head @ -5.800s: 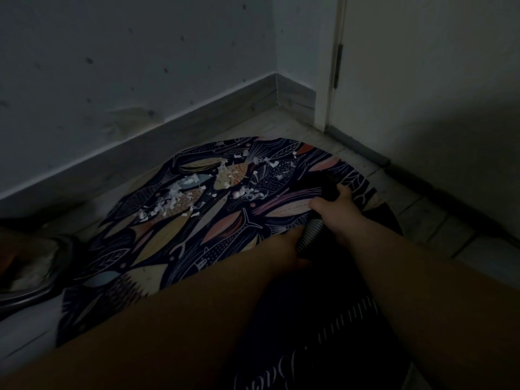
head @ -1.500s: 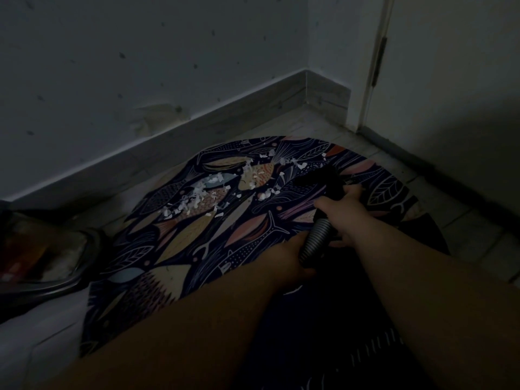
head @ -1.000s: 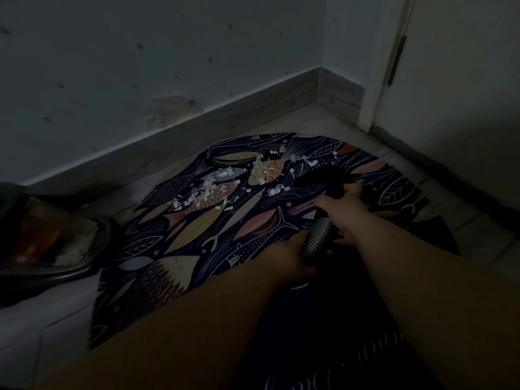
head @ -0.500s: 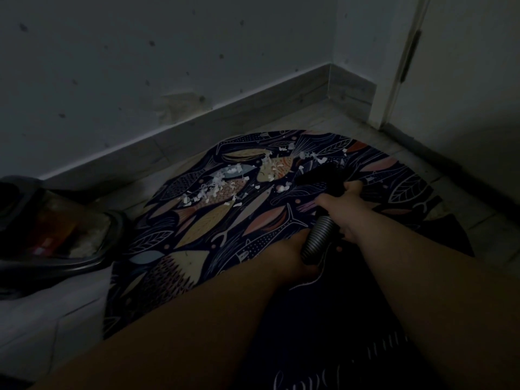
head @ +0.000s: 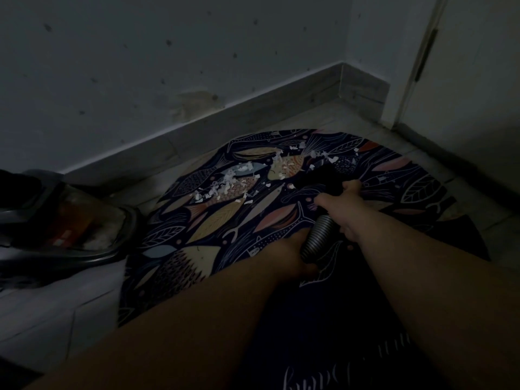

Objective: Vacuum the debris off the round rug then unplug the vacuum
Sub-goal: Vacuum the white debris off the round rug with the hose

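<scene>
Round rug (head: 408, 175) lies flat on the tiled floor (head: 92, 302) in the centre of the frame, near the wall corner, with debris (head: 225, 187) scattered in its upper left part, just left of the nozzle (head: 323, 178). The right hand (head: 346, 209) is wrapped tight round the black nozzle where it joins the hose (head: 318, 235). The left hand (head: 289, 257) holds the hose lower down, fingers mostly hidden under it. Nozzle mouth sits low at the rug and close to the nearest flakes; actual contact can't be told in this dim light. Risks, as judged: the rug looks thin and flat-woven, so suction could lift or bunch it into the nozzle mouth. A fast sideways push could shove the light flakes off the rug's far edge onto the floor by the baseboard (head: 253, 108) instead of picking them up. Low light could hide small specks against the busy print. The hose bends sharply between the hands and might kink. The vacuum body (head: 70, 220) sits at the left edge just beside the rug, so a hard pull on the hose could drag it onto the rug. Cord and plug are not in view, so the unplug step can't be sized up. Materials: rug is dark with a fish and leaf print in pale yellow, pink and grey, surface smooth. Debris is small white papery flakes, irregular in shape. Hose is grey, ribbed and flexible. Nozzle is matte black and reads as hard plastic. Vacuum body is rounded, glossy and dark, with a see-through bin showing pale fill and something orange
</scene>
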### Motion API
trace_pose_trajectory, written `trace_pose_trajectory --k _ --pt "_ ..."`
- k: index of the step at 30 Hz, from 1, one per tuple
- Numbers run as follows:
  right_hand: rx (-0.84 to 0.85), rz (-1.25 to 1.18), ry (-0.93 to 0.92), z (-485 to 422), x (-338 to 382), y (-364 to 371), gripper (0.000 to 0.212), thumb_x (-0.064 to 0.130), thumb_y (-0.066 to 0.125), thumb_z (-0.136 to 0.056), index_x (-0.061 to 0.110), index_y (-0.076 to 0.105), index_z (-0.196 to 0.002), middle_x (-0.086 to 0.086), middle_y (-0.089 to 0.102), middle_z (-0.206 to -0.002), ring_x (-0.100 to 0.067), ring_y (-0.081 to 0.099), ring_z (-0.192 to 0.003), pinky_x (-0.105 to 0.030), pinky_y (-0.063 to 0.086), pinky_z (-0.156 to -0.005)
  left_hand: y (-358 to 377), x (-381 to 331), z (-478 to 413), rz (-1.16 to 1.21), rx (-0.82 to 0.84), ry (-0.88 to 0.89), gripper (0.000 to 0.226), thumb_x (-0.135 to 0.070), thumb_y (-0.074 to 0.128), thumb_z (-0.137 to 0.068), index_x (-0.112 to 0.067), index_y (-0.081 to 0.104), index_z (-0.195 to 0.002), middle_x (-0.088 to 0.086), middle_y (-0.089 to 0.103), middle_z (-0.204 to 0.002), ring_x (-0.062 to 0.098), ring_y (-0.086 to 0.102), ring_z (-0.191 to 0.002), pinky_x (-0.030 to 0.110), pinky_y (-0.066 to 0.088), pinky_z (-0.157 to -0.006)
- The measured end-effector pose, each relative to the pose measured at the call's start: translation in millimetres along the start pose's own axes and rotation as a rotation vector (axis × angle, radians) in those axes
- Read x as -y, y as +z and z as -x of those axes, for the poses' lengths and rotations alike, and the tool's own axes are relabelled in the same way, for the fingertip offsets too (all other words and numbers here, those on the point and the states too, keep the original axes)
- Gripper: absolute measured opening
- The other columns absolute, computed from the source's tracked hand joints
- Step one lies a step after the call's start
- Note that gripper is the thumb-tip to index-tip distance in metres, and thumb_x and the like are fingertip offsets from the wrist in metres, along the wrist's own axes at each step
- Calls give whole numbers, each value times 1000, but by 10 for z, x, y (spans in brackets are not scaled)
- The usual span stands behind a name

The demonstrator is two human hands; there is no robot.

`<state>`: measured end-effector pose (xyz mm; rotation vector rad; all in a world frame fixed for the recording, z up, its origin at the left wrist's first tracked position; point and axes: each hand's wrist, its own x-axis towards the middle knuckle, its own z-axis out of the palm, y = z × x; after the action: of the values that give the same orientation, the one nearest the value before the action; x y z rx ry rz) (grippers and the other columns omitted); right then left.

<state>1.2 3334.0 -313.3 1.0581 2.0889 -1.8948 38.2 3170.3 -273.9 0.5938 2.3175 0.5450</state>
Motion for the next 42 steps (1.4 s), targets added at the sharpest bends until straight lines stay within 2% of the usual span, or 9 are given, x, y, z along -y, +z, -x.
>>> trace_pose_trajectory --k 5,8,15,20,26,31,36,39,42 --pt "23 -7 12 15 26 98 70 29 69 -84 31 21 -135 -12 51 -114 -34 60 -94 -59 55 -85 -51 44 74 9 -7 -3 77 -27 63 -88 -28 17 -149 4 48 -141 20 49 -124 20 37 -95" --pt "45 1 6 30 47 179 68 27 67 -86 28 22 -136 -11 51 -108 -32 59 -93 -51 56 -81 -85 101 127 30 -19 -11 76 -29 63 -88 -29 17 -149 3 48 -140 21 49 -124 20 37 -95" --pt "90 4 8 62 74 304 75 26 70 -84 26 20 -141 -13 50 -119 -32 59 -98 -47 57 -80 -110 208 197 58 -21 -40 78 -29 62 -89 -32 13 -149 2 47 -142 20 47 -126 16 32 -90" --pt "81 36 -4 105 95 318 73 25 67 -87 23 20 -142 -14 50 -120 -29 57 -92 -37 51 -68 -114 199 231 73 -38 -30 74 -30 59 -91 -31 14 -149 2 46 -142 21 47 -127 19 35 -94" --pt "9 84 -41 150 102 231 72 24 66 -88 19 18 -142 -11 49 -114 -30 55 -95 -42 53 -81 -37 178 172 63 -15 -29 80 -28 64 -88 -30 14 -150 3 45 -143 21 47 -127 23 38 -100" --pt "-50 87 -51 185 85 77 67 25 65 -88 20 20 -138 -7 49 -99 -23 53 -80 -42 54 -77 -17 73 124 43 -12 1 80 -28 62 -88 -30 11 -150 4 47 -141 21 48 -125 18 36 -94" --pt "-41 124 -20 223 81 55 74 30 65 -88 24 16 -142 -11 49 -115 -32 56 -96 -49 54 -87 -13 42 170 49 2 -13 80 -28 62 -88 -30 11 -150 5 48 -140 22 49 -123 18 37 -94" --pt "-22 114 -13 242 95 123 75 31 66 -87 25 16 -143 -11 48 -117 -32 56 -96 -52 54 -88 -41 75 244 55 -14 -18 76 -28 61 -89 -29 15 -149 3 47 -141 19 47 -125 11 31 -85" --pt "24 138 2 276 141 200 73 34 68 -84 28 18 -138 -13 49 -116 -35 58 -96 -57 54 -87 -90 106 319 63 -11 -37 76 -28 62 -89 -29 15 -149 4 46 -142 20 47 -125 16 34 -89"
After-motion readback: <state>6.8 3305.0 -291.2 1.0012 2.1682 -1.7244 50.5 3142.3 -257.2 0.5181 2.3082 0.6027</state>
